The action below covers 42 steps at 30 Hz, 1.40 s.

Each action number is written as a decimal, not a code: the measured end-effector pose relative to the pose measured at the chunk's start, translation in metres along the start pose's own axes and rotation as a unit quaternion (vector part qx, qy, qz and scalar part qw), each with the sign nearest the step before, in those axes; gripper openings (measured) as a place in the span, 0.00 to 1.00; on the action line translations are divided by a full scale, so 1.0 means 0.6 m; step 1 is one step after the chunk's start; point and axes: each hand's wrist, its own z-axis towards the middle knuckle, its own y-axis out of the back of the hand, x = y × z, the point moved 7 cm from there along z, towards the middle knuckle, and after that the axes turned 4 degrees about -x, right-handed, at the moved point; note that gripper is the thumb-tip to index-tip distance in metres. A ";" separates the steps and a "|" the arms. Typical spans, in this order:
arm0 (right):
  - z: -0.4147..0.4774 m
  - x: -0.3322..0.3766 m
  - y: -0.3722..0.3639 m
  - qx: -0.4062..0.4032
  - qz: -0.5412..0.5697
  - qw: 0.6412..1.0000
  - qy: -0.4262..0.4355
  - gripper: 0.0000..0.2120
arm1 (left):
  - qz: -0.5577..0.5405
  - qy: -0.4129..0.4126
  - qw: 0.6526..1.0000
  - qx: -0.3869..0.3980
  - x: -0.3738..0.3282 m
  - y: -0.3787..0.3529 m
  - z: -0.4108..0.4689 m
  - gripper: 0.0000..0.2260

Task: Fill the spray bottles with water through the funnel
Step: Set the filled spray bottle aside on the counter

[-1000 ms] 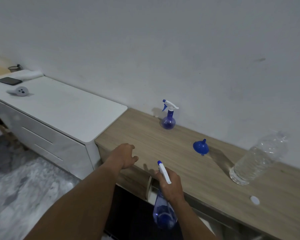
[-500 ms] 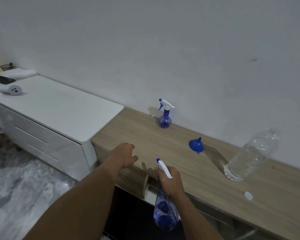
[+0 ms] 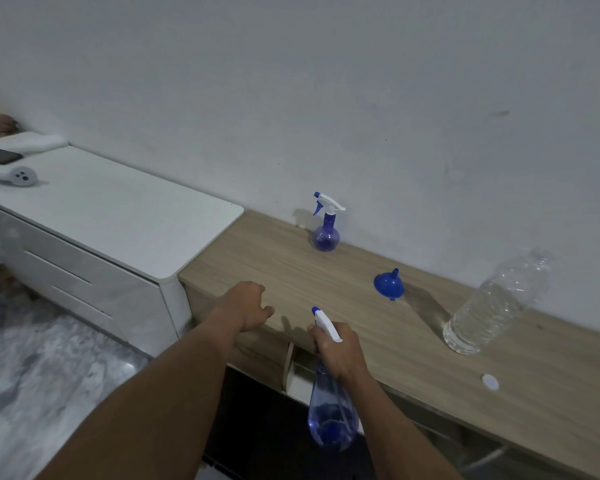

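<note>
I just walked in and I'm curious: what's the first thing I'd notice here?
Probably the blue spray bottle gripped by the right hand, held just in front of the wooden counter. Behind it on the counter stand a second blue spray bottle by the wall, a blue funnel with its spout up, and a clear water bottle to the right.

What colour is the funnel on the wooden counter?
Solid blue, lying on its side. The funnel shows best in the head view, the only one.
</note>
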 end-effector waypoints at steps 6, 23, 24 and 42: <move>0.000 0.014 0.006 -0.019 0.042 0.999 0.027 0.15 | 0.003 -0.001 1.000 -0.003 -0.001 0.006 0.002 0.31; -0.007 0.062 0.028 -0.139 0.102 0.974 0.149 0.11 | 0.015 0.007 1.000 -0.003 0.014 0.006 0.004 0.30; -0.007 0.060 0.027 -0.136 0.102 0.975 0.145 0.14 | 0.014 0.007 1.000 -0.003 0.014 0.005 0.005 0.30; -0.004 -0.002 -0.016 -0.004 0.031 0.999 0.026 0.23 | 0.014 0.005 1.000 0.006 0.019 -0.002 0.009 0.30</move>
